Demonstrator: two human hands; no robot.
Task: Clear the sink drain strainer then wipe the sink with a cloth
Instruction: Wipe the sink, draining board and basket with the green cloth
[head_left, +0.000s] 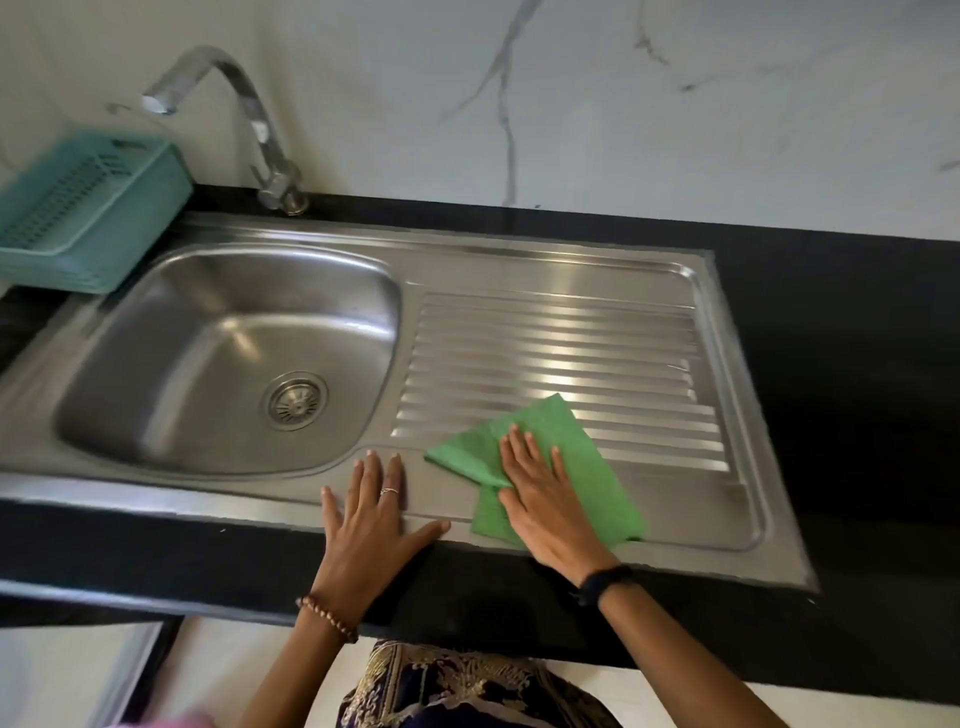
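Fingers (524, 457) flat on green cloth (582, 467), cloth on drainboard (597, 332)

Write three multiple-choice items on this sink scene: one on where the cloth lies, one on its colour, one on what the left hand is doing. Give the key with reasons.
1. Where does the cloth lie?
A. in the basin
B. on the ribbed drainboard
C. in the basket

2. What colour is the cloth?
A. green
B. white
C. red

3. What is the left hand doing?
A. gripping the tap
B. lifting the strainer
C. resting flat and empty on the sink's front rim

Key:
1 B, the cloth is spread over the near part of the drainboard, under the right hand.
2 A, it is plainly green against the steel.
3 C, the fingers are spread on the rim beside the basin, holding nothing; the strainer sits in the drain.
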